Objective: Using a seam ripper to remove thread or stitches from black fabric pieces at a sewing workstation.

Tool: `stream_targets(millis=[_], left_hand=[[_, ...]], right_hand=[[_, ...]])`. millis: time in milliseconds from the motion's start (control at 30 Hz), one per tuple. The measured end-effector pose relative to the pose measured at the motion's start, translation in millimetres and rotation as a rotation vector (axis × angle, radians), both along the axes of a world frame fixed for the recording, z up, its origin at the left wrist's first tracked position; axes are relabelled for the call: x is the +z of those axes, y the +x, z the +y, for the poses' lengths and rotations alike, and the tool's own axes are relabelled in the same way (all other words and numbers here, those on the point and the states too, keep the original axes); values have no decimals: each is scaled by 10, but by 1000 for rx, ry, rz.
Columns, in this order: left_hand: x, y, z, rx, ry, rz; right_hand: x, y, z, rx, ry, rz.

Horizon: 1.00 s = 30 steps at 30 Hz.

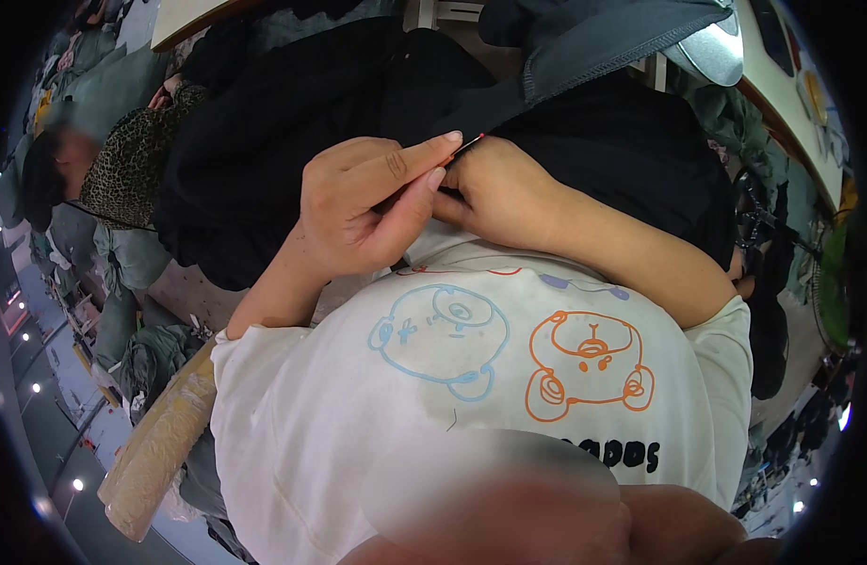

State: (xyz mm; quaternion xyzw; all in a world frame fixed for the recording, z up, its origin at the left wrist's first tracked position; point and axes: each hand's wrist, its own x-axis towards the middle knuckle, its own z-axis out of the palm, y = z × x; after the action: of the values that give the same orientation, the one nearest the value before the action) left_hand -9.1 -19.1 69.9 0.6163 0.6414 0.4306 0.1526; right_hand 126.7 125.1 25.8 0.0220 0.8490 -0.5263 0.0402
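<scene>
My left hand (367, 202) is closed in a pinch on a thin, small tool with a red tip (481, 137), which looks like a seam ripper. Its point lies against the knuckles of my right hand (504, 184). That hand is curled around the end of a dark grey garment (603, 61) with a stitched seam. My right fingertips are mostly hidden behind the left thumb. The garment stretches from my hands up to the far right, above black cloth (377, 113) piled over my lap.
A shiny metal or white part (711, 52) stands under the garment at the far right, beside a light table edge (791, 122). To the left, another person wears leopard-print cloth (137, 165) near grey bundles (127, 71). A wrapped roll (160, 443) lies at lower left.
</scene>
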Motion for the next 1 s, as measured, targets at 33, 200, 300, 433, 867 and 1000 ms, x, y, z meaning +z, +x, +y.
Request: stream_targets(millis=[33, 200, 300, 433, 867, 1000], left_hand=[[-49, 31, 50, 11, 59, -16], [50, 60, 182, -5, 33, 17], [87, 90, 312, -8, 50, 49], [140, 128, 474, -13, 75, 82], [154, 234, 840, -3, 276, 144], [212, 285, 890, 4, 235, 214]], right_hand=[[22, -1, 14, 19, 5, -16], [6, 18, 12, -41, -108, 114], [-91, -2, -7, -1, -136, 69], [-169, -15, -52, -87, -221, 166], [-376, -23, -90, -110, -137, 308], [-387, -3, -83, -117, -129, 338]])
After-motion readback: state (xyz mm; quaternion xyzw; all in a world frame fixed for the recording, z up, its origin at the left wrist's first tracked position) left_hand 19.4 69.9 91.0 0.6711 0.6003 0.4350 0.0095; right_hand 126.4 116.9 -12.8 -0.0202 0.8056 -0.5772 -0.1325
